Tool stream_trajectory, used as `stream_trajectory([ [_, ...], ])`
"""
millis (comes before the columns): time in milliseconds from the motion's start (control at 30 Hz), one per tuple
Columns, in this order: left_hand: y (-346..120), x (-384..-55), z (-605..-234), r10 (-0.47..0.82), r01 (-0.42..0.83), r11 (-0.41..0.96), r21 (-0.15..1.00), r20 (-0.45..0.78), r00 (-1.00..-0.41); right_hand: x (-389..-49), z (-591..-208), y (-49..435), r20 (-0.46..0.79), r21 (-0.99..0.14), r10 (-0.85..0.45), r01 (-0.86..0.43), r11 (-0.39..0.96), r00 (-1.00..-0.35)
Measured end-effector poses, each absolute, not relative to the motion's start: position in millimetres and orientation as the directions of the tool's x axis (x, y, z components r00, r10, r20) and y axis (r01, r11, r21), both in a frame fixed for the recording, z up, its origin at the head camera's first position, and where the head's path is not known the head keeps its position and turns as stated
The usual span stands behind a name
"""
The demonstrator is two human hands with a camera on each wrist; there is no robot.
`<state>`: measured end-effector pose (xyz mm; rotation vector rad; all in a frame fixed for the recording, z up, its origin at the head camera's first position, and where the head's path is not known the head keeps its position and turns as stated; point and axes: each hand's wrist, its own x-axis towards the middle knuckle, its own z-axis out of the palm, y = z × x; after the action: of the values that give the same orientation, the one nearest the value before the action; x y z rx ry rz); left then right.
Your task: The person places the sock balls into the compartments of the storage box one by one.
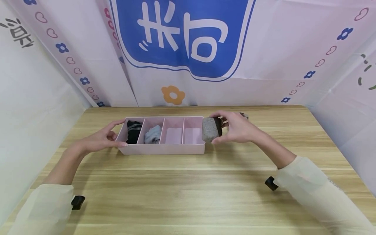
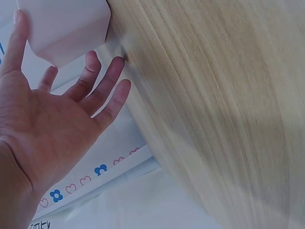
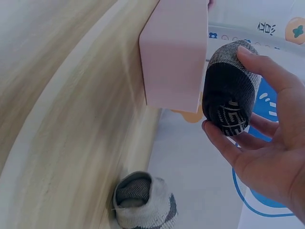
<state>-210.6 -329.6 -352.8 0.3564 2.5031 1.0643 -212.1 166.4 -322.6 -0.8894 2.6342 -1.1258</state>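
Note:
A pink divided storage box [image 1: 167, 149] stands on the table. My left hand [image 1: 98, 140] holds its left end, thumb at the front corner and index finger at the back; the other fingers hang loose in the left wrist view. In the leftmost compartment lies a folded black sock [image 1: 134, 130], and beside it a light grey-blue sock [image 1: 153, 134]. My right hand [image 1: 235, 127] grips a rolled grey and black sock [image 3: 231, 88] between thumb and fingers, raised at the box's right end. The two right-hand compartments hold nothing.
Another rolled grey sock [image 3: 145, 202] lies on the table behind my right hand, mostly hidden in the head view. The wood-grain table [image 1: 176, 195] extends toward me. A printed white cloth [image 1: 264, 65] hangs along the table's back edge.

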Motion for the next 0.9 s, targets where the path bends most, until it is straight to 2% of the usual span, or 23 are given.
stream_trajectory([
  [300, -329, -210, -352, 0.375, 0.078, 0.684, 0.725, -0.258, -0.89, -218, -319, 152, 0.131, -0.653, -0.589, -0.516, 0.554, -0.798],
  [900, -328, -210, -351, 0.375, 0.083, 0.697, 0.712, -0.263, -0.889, -224, -317, 119, 0.166, -0.636, -0.641, -0.578, 0.511, -0.749],
])
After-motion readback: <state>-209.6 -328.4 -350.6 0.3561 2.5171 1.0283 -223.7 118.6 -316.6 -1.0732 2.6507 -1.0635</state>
